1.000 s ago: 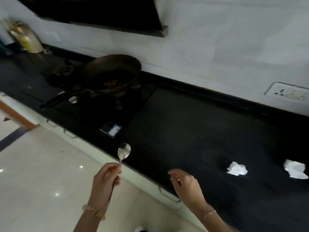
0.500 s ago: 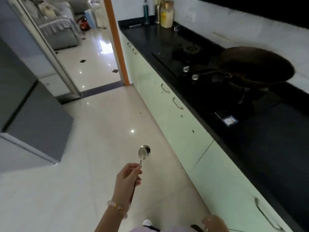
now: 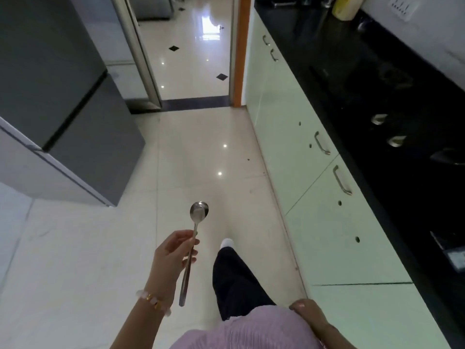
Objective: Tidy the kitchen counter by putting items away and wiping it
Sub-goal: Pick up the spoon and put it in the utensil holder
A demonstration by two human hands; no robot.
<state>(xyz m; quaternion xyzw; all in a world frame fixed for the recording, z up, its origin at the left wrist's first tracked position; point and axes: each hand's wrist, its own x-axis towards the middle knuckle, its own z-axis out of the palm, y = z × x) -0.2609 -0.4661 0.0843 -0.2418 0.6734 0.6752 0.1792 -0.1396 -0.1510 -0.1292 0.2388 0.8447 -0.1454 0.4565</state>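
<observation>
My left hand (image 3: pixel 173 255) holds a long metal spoon (image 3: pixel 193 243) upright by the upper part of its handle, bowl pointing away from me, out over the floor. My right hand (image 3: pixel 308 312) hangs low beside my hip against my pink shirt, its fingers curled; nothing shows in it. The black kitchen counter (image 3: pixel 377 71) runs along the right side, with the stove knobs (image 3: pixel 387 129) set into it.
Pale green cabinets (image 3: pixel 302 152) with metal handles stand under the counter. A grey fridge (image 3: pixel 63 109) is at the left. Glossy tiled floor (image 3: pixel 196 152) leads ahead to a doorway with an orange frame (image 3: pixel 239 51). A yellow bottle (image 3: pixel 344 7) stands at the counter's far end.
My view has swung left, away from the counter and wok, toward the doorway. The spoon stays in my left hand. My right hand has dropped from the counter edge to my side.
</observation>
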